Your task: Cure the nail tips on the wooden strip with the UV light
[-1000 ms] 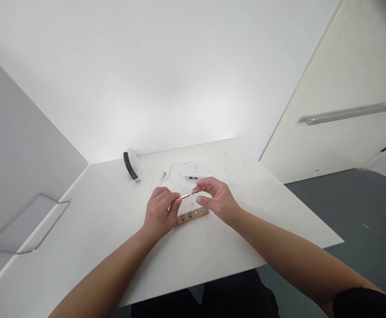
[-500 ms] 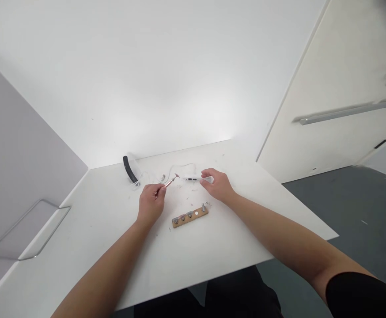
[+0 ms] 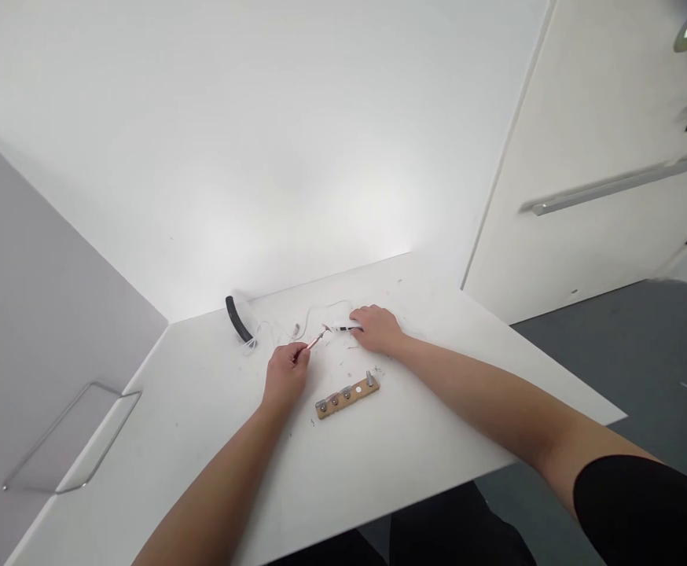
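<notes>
My left hand is closed around a slim rose-gold tool. The tool slants up and right, with a small flared tip too fine to make out. Just right of that tip, my right hand has its fingers over a white pen-shaped device with dark marks or buttons on its side; part of it is hidden under the hand. Below both hands lies a small wooden strip. Several metal bits are set in it along its left part, a white round spot shows farther right, and one grey bit stands up at the right end.
A thin white cable loops behind my hands on the white table. Left of it lies a black curved piece beside clear plastic. Tiny scraps are scattered around. White walls rise behind; a metal wire handle is at the left edge.
My right hand has settled lower over the white pen-shaped device and its fingers have closed in. The left hand still holds the rose-gold tool close to the device's end. The view has shifted slightly.
</notes>
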Action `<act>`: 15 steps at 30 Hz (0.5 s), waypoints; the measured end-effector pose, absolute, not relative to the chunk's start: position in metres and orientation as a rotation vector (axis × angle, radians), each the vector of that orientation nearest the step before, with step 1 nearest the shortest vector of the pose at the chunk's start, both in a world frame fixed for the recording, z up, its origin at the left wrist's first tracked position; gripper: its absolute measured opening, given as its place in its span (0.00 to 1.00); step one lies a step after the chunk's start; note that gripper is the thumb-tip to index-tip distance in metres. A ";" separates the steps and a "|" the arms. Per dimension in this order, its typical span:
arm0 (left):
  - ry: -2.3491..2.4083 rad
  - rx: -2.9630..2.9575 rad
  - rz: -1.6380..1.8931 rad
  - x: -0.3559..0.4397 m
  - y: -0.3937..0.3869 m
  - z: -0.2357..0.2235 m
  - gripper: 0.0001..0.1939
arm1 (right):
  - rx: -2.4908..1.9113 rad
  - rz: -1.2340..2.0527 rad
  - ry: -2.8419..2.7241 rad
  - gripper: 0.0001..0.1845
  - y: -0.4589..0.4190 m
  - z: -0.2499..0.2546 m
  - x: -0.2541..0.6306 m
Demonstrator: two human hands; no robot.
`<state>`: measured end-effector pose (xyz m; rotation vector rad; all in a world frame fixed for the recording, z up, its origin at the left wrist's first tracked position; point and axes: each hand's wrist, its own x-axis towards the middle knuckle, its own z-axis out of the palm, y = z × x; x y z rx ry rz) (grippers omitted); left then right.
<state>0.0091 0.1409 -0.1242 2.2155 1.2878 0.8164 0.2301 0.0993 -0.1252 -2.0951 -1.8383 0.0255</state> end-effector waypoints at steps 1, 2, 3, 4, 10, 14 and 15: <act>1.296 2.214 0.816 0.009 0.141 -0.125 0.15 | -2.093 0.023 -1.842 0.15 0.100 -0.125 0.230; 1.304 2.212 0.813 0.009 0.142 -0.125 0.15 | -2.093 0.023 -1.844 0.15 0.100 -0.126 0.230; 1.311 2.210 0.809 0.009 0.143 -0.126 0.15 | -2.093 0.025 -1.844 0.15 0.101 -0.126 0.230; 1.319 2.209 0.804 0.009 0.143 -0.127 0.15 | -2.093 0.029 -1.842 0.15 0.102 -0.126 0.230; 1.358 2.256 0.754 0.010 0.146 -0.128 0.16 | -2.075 0.080 -1.797 0.13 0.102 -0.127 0.234; 1.360 2.290 0.743 0.010 0.147 -0.129 0.17 | -2.032 0.132 -1.756 0.14 0.098 -0.127 0.238; 1.360 2.295 0.743 0.010 0.147 -0.130 0.17 | -2.012 0.148 -1.750 0.14 0.097 -0.127 0.239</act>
